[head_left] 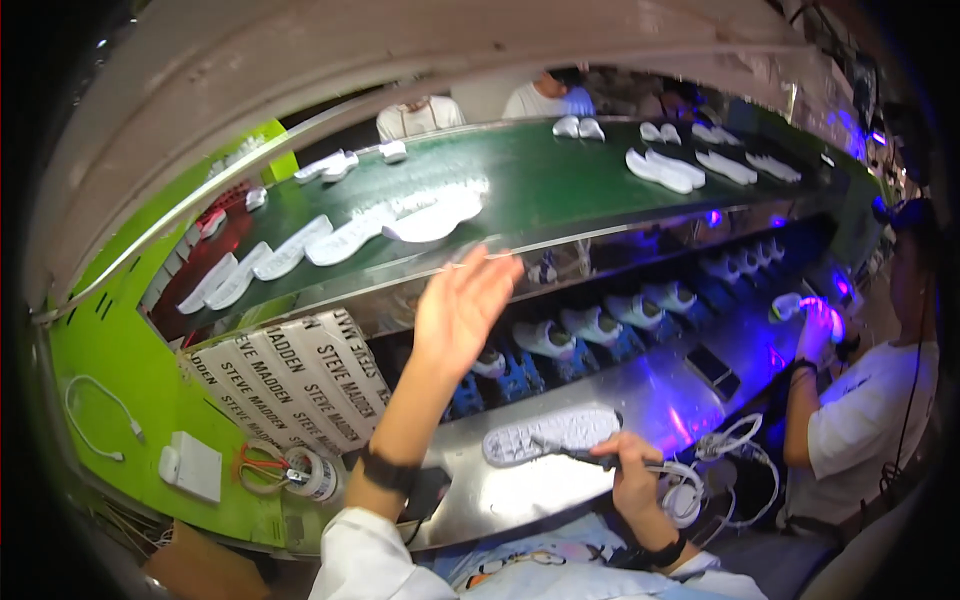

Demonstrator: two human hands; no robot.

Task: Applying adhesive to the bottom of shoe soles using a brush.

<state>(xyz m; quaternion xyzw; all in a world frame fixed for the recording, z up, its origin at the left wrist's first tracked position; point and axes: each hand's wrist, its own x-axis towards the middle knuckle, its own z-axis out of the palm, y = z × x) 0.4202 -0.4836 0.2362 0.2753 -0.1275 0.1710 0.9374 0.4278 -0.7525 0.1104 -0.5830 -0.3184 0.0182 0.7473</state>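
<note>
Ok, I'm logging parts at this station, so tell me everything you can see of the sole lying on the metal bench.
The sole is white, rubbery-looking, lying flat with its studded tread side up, lengthwise across the shiny metal bench, toe toward the person's right. The tool in the right hand rests on its near edge. The left hand is raised above, open, not touching it.

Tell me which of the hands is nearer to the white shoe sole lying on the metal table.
Right. The right hand is beside the white shoe sole, holding a brush against it; the left hand is raised above it.
</note>
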